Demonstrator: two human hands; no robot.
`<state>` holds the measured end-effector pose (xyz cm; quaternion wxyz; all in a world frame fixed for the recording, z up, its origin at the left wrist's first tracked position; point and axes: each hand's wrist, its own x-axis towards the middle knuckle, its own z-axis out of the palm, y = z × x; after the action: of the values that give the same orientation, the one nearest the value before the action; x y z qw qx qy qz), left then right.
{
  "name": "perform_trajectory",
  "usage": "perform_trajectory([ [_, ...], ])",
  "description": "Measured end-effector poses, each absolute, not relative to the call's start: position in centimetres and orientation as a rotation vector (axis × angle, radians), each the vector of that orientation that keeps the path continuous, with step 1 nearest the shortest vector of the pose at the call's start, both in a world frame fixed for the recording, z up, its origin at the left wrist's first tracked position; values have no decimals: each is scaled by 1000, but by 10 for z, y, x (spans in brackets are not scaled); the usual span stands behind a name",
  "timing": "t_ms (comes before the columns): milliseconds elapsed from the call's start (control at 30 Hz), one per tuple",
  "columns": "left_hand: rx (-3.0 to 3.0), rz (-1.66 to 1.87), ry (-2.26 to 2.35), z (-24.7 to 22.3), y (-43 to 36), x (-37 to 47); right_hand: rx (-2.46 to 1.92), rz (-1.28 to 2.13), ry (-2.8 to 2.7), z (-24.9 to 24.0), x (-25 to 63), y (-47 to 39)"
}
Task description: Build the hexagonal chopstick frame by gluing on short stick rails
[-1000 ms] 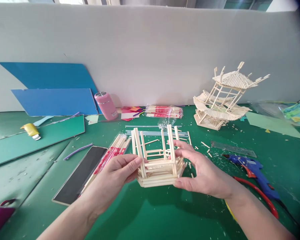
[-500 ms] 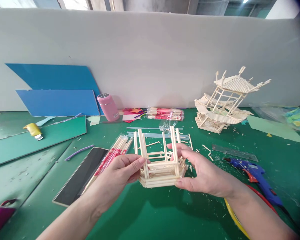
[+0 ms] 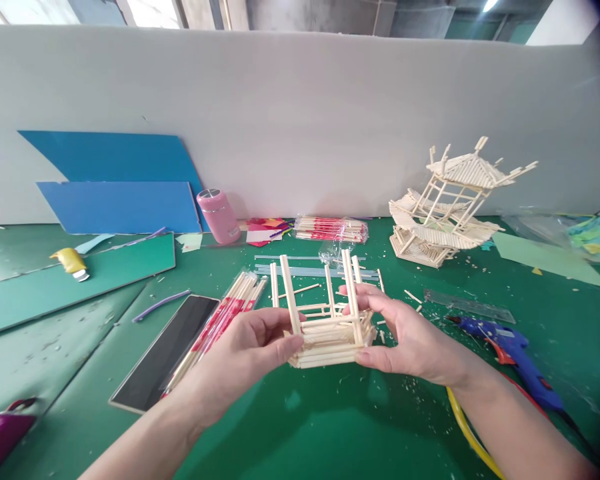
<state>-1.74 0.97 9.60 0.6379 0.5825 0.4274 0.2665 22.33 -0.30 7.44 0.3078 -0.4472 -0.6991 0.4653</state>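
Note:
Between my two hands is a frame of pale wooden sticks (image 3: 327, 359), with a stacked base, upright posts and low crossbars. It is held above the green table. My left hand (image 3: 260, 343) is closed on its left side, thumb in front near the foot of a post and the other fingers partly hidden behind. On the right side my right hand (image 3: 405, 337) grips it, thumb against the base's front corner and fingers around the rear posts. Behind the frame lie pale blue translucent strips (image 3: 300, 271).
At the back right stands a stick pavilion model (image 3: 445, 230). A blue glue gun (image 3: 510, 340) and a clear ruler (image 3: 470, 305) lie right. Bagged sticks (image 3: 225, 313), a dark panel (image 3: 155, 360), a pink bottle (image 3: 219, 217) and a yellow glue tube (image 3: 71, 261) are left.
The stick frame has shifted slightly right and up in view and tilted a little. My left thumb has moved lower, towards the base. My right hand keeps its grip.

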Motion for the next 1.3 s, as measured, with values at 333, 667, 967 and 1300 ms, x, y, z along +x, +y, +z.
perform_trajectory([
  [333, 1302, 538, 1045, 88, 13, -19, -1291, 1047, -1800, 74, 233, -11],
  [667, 1217, 564, 1044, 82, 15, -20, -1771, 401, -1258, 41, 298, -46],
  [967, 1209, 570, 1092, 82, 15, -20, -1891, 441, -1618, 12, 269, -59],
  [1300, 1186, 583, 1095, 80, 14, -21, -1940, 383, -1875, 2, 252, -25],
])
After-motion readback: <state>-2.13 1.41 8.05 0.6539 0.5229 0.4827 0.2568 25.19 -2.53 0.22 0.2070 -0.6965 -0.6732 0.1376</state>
